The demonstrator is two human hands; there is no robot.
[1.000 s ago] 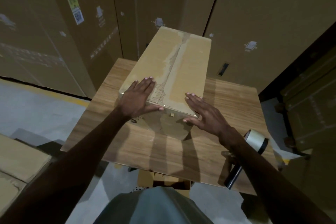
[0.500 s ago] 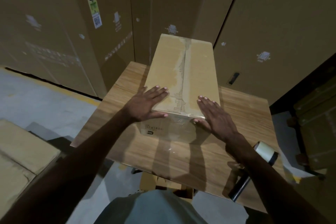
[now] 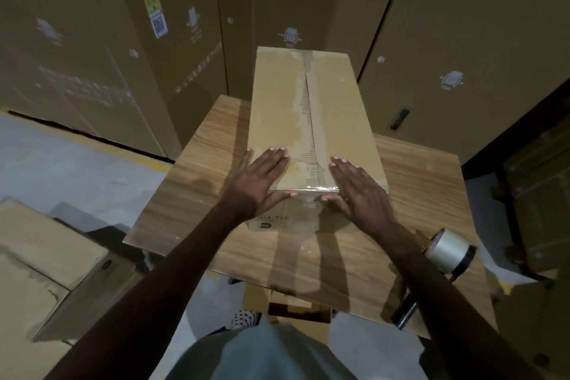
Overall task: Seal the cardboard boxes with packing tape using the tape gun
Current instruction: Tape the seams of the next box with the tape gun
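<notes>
Head view, wooden table (image 3: pixel 425 182), grey floor (image 3: pixel 77 163), tall cartons (image 3: pixel 462 25) behind

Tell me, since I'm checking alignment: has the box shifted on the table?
Yes: the box has turned, its near right corner swinging away from the table's front edge.

one box on table (image 3: pixel 311 120), one tape gun (image 3: pixel 444 259), two hands (image 3: pixel 259 182)
</notes>
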